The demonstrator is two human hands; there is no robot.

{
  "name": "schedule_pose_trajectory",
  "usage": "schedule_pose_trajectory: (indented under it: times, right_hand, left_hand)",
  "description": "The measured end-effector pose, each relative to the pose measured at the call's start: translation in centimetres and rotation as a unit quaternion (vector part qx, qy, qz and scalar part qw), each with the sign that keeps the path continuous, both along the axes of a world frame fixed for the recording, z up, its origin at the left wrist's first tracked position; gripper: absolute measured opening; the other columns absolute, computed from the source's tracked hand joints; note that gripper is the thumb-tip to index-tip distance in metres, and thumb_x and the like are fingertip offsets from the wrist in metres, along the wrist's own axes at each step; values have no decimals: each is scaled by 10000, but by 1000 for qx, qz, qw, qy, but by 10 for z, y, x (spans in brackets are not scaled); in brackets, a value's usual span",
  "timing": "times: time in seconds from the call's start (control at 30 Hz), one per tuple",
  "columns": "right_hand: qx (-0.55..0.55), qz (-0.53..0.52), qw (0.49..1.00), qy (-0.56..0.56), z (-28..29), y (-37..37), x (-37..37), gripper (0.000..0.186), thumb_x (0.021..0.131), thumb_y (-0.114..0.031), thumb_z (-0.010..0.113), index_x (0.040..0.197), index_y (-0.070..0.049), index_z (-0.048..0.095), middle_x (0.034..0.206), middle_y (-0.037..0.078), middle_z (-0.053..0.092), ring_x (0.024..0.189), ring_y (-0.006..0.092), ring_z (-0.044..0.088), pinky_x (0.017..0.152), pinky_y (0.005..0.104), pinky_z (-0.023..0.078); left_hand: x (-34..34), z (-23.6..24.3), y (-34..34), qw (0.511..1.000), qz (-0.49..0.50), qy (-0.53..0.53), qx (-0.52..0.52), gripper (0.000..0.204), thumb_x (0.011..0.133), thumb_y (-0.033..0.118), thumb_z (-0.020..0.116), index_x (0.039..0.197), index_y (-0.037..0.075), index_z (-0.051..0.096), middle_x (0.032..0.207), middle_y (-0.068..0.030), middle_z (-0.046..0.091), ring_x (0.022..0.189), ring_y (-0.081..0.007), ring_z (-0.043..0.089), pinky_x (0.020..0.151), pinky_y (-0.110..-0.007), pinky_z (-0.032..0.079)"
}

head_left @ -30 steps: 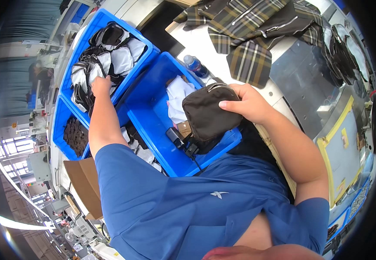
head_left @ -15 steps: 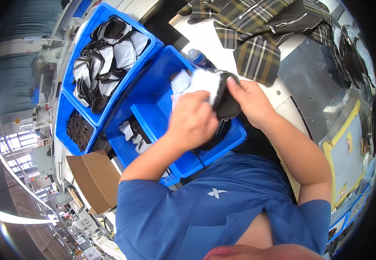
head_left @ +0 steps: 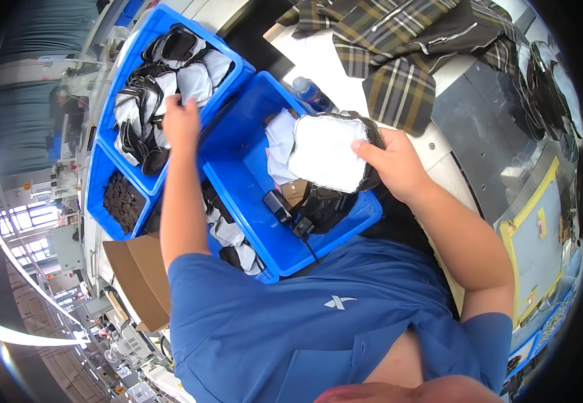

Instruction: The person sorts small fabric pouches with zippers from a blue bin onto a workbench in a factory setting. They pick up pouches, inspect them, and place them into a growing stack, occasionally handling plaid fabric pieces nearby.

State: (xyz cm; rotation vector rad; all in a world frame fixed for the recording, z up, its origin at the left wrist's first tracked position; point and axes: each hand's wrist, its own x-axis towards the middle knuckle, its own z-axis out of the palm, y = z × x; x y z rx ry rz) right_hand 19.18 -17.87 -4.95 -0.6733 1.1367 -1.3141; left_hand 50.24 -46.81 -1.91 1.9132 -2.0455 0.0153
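- Blue bins crowd a workbench [head_left: 318, 64], with a plaid cloth [head_left: 385, 50] spread beyond them and a cardboard box [head_left: 133, 275] at the person's left.
- Left hand [head_left: 181, 121] reaches into the far bin [head_left: 234, 64], fingers curled down among black-and-white pieces [head_left: 170, 74]; whether it grips one cannot be told.
- Right hand [head_left: 399, 164] holds a white pad [head_left: 325, 153] by its right edge, thumb on top, fingers behind.
- That pad hangs over the near bin [head_left: 251, 144], above white cloth [head_left: 279, 144] and dark gear [head_left: 318, 205].
- A bottle [head_left: 311, 94] lies just beyond the near bin.
- A small bin [head_left: 100, 181] of dark chips [head_left: 123, 201] sits further left.
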Motion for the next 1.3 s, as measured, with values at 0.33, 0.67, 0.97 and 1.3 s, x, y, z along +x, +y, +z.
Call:
schedule_pose_trajectory:
  times: [0.33,0.67,0.97,1.3]
  right_hand:
    - [5,39,997,-74,0,-1,-7,236,944,-134,650,1083,55,682,997,66,704,896,106,639,831,283,514]
    - [-13,61,996,-71,0,-1,-10,256,948,-143,654,1110,53,681,1017,65,713,907,108,649,850,286,515]
    - [-20,58,997,-53,-3,-1,-9,259,944,-162,662,1078,58,692,988,81,722,887,115,657,833,283,518]
    - [-33,70,997,-30,-13,-3,-8,282,940,-199,669,1073,48,698,958,72,712,864,115,639,810,288,505]
  left_hand:
    - [84,-51,-92,982,117,-121,83,600,911,338,576,1422,91,385,1199,-333,637,1144,-475,618,990,-515,479]
    - [146,-29,-97,982,57,-53,-172,389,870,257,506,1117,50,724,1041,-216,721,983,-393,681,903,-463,517]
    - [169,23,-77,924,127,357,49,289,951,220,478,1153,60,610,807,-114,666,673,-270,676,585,-372,551]
    - [111,60,-19,957,55,205,-197,285,766,119,773,755,66,493,664,-20,504,618,-124,445,580,-322,388]
